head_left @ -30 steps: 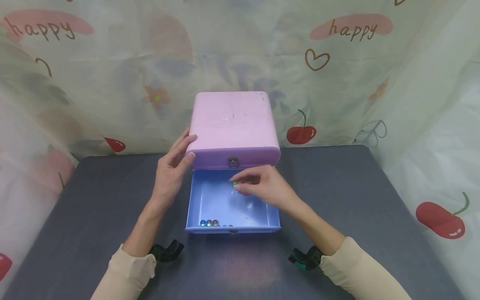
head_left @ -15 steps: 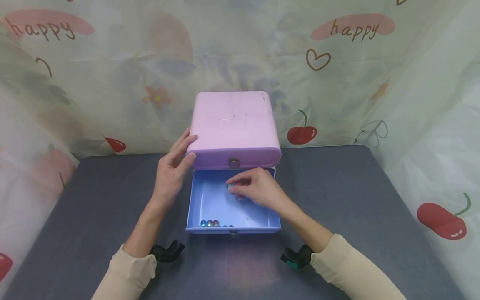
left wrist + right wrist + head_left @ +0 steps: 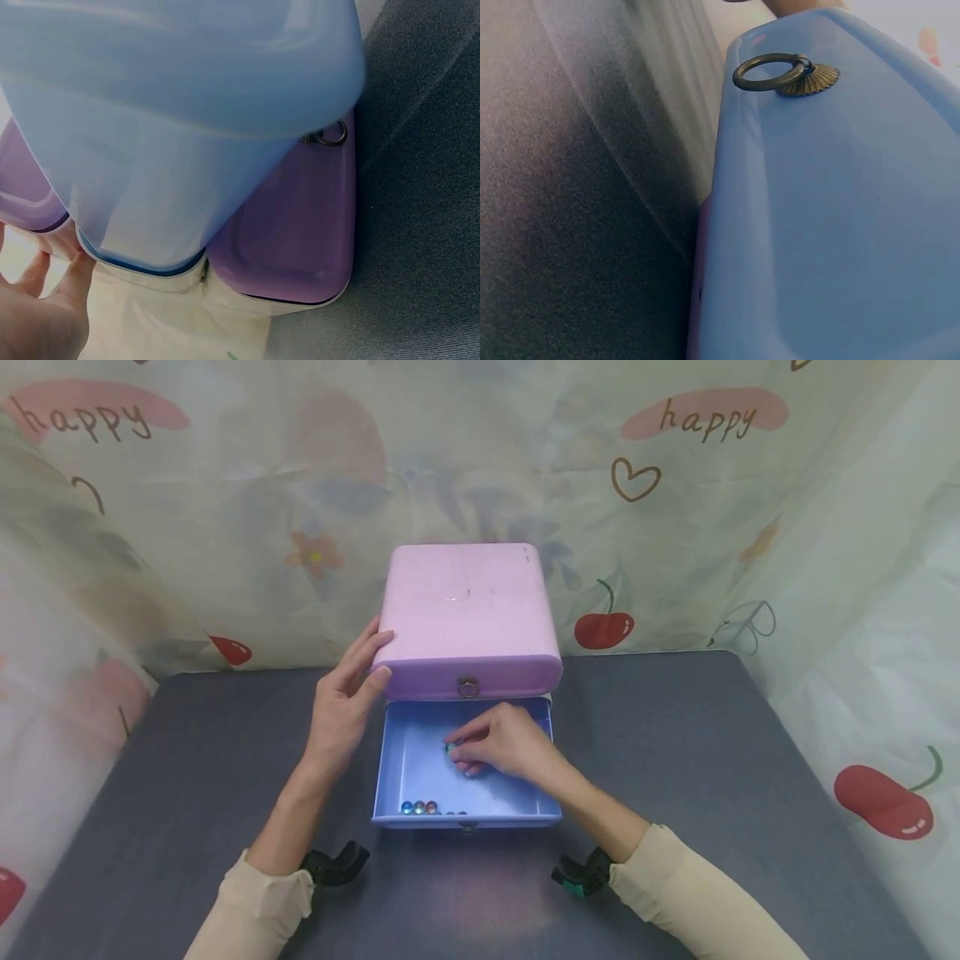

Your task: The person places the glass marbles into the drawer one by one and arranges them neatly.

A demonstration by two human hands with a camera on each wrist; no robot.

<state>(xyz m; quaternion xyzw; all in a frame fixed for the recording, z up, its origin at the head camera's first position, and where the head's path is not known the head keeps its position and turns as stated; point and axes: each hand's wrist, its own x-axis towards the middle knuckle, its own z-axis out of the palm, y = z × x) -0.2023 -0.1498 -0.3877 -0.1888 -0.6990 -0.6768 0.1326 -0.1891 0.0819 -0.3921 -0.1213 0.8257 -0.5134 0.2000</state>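
In the head view my right hand is inside the pulled-out blue drawer, pinching a small greenish marble between thumb and fingertips. Several marbles lie along the drawer's front left; some are partly hidden behind its front wall. My left hand rests on the left side of the pink drawer cabinet, thumb at the front corner and fingers fairly straight. The left wrist view shows that hand touching the cabinet beside the blue drawer. In the right wrist view, the drawer front hides the right hand's fingers.
Purple drawer fronts sit above and below the blue one; the lower purple drawer appears in the left wrist view. A metal ring pull hangs on the blue front. Behind the dark table hangs a printed curtain.
My right hand has moved left and toward the drawer's front, still pinching the marble. The left hand, cabinet and other marbles have stayed in place.
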